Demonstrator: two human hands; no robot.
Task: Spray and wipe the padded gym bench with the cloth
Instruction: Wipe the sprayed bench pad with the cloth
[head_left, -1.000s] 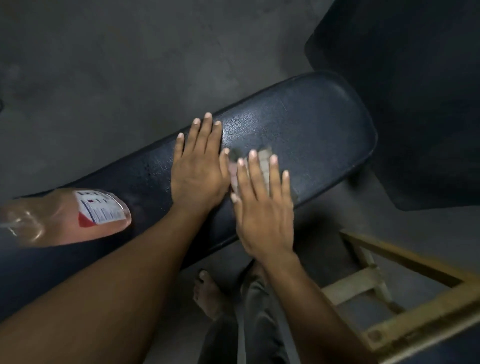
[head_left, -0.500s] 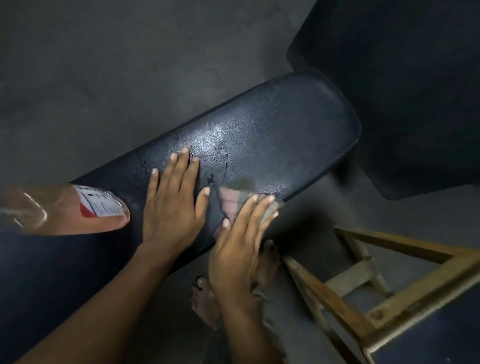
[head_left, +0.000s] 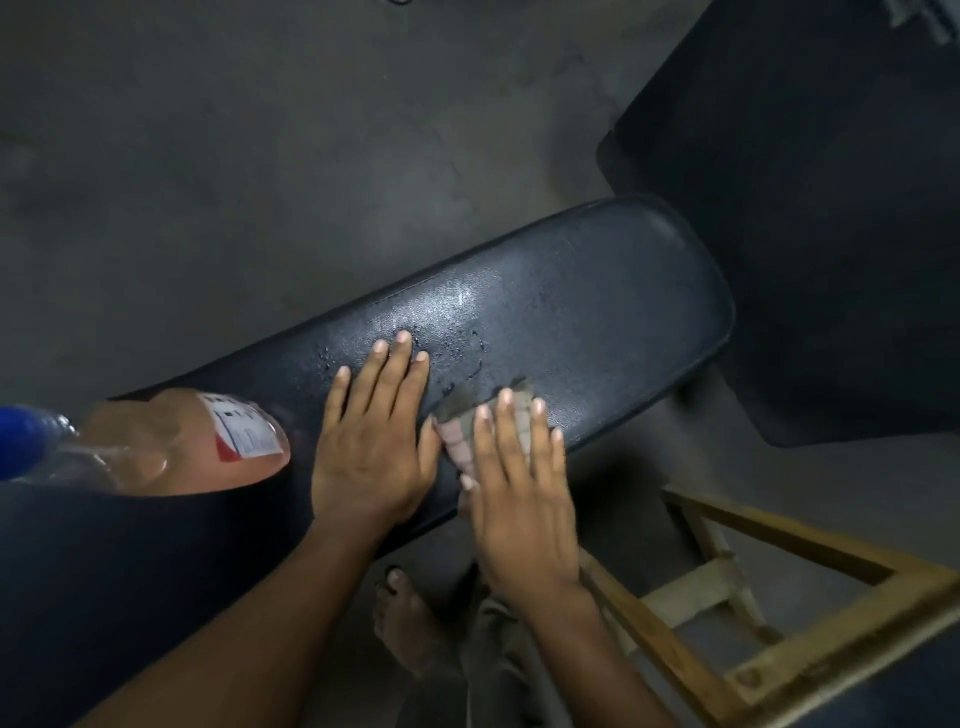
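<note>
Right hand flat, fingers spread, pressing cloth onto bench pad to wipe the droplets just beyond it. Left hand beside it: open palm, holding nothing, probably bracing.

**Dim concrete floor, dark mat and a wooden frame**

The floor was bare grey concrete, mottled and scuffed, filling the upper left and centre of the frame. A large dark mat with a rounded corner covered the upper right, lying flat on the concrete. At the lower right stood a wooden frame of pale, worn timber, its rails joined at an angle with a crossbar beneath. Light was low and uneven, brightest on the concrete near the centre and fading to shadow at the edges.
</note>
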